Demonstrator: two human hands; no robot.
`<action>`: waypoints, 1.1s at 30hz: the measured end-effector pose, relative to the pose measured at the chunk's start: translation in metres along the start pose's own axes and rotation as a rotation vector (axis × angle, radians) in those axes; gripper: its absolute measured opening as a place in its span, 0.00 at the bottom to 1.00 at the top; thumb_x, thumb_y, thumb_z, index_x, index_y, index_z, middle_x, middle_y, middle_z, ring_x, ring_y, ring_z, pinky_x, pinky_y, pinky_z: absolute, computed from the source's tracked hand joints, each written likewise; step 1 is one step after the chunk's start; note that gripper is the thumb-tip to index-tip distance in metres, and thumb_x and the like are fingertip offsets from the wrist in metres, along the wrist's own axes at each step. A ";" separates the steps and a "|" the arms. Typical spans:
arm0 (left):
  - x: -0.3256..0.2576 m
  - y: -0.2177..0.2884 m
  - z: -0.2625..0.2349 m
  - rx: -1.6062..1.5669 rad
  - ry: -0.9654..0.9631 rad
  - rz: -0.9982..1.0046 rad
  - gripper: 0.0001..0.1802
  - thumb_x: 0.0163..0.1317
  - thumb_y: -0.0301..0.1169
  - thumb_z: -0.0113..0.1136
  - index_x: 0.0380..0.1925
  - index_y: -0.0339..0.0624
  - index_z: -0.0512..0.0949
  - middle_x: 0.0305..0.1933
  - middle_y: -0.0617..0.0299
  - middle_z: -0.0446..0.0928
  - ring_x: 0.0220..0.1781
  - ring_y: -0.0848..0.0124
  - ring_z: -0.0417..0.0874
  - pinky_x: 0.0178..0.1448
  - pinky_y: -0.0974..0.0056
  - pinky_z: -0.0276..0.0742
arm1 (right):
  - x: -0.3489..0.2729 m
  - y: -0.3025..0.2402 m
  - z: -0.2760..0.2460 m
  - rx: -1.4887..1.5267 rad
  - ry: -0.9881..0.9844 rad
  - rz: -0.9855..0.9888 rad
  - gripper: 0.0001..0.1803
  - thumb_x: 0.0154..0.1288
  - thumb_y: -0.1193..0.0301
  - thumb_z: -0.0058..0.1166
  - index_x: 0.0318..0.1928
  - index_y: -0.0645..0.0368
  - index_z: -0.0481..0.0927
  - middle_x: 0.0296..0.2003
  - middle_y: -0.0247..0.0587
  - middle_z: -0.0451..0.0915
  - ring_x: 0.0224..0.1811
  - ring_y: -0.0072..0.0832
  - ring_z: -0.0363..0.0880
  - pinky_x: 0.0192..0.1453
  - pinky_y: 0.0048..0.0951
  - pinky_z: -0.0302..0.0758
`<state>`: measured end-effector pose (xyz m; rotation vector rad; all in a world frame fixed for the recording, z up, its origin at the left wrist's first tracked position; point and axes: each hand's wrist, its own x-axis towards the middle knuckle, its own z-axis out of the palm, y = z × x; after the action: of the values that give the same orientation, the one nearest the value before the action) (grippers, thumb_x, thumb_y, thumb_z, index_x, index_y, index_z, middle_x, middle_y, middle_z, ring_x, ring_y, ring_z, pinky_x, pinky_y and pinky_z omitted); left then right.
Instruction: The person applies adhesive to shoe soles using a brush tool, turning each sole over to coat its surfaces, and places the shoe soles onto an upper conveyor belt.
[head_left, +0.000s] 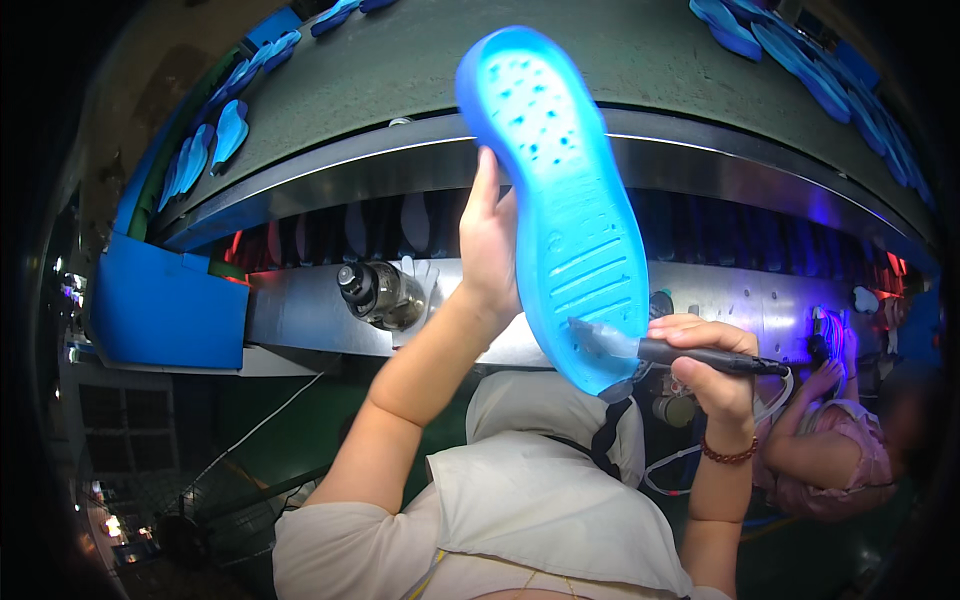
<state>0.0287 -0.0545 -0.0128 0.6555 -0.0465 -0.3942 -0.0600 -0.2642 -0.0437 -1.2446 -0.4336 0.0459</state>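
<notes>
Steel conveyor point(700, 170) w/ blue soles point(800, 60)

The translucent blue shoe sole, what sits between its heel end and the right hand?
In the head view, a black pen-like tool held in the right hand bridges that stretch, its pale tip against the translucent blue shoe sole.
</notes>
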 end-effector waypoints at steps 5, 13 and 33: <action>-0.034 -0.039 -0.006 -0.064 -0.125 0.079 0.42 0.59 0.60 0.30 0.60 0.34 0.53 0.58 0.42 0.62 0.57 0.50 0.67 0.59 0.46 0.64 | -0.001 0.008 0.037 0.108 0.231 0.073 0.12 0.49 0.83 0.54 0.38 0.71 0.76 0.39 0.53 0.78 0.43 0.34 0.77 0.51 0.30 0.71; -0.020 -0.038 -0.016 -0.173 0.070 0.081 0.37 0.60 0.55 0.35 0.58 0.35 0.59 0.55 0.43 0.66 0.53 0.50 0.71 0.57 0.45 0.67 | 0.006 0.006 0.043 -0.398 0.123 -0.208 0.12 0.44 0.83 0.57 0.34 0.67 0.78 0.34 0.51 0.80 0.39 0.35 0.79 0.45 0.29 0.75; -0.007 0.002 -0.004 -0.002 -0.067 -0.526 0.25 0.60 0.43 0.45 0.48 0.31 0.69 0.47 0.46 0.73 0.46 0.59 0.77 0.52 0.56 0.72 | 0.025 -0.034 0.006 -0.708 -0.292 -0.182 0.14 0.42 0.79 0.61 0.35 0.58 0.79 0.34 0.41 0.81 0.33 0.32 0.81 0.36 0.27 0.76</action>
<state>0.0236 -0.0478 -0.0146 0.6488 0.0644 -0.9233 -0.0458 -0.2632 -0.0033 -1.8969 -0.8621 -0.0905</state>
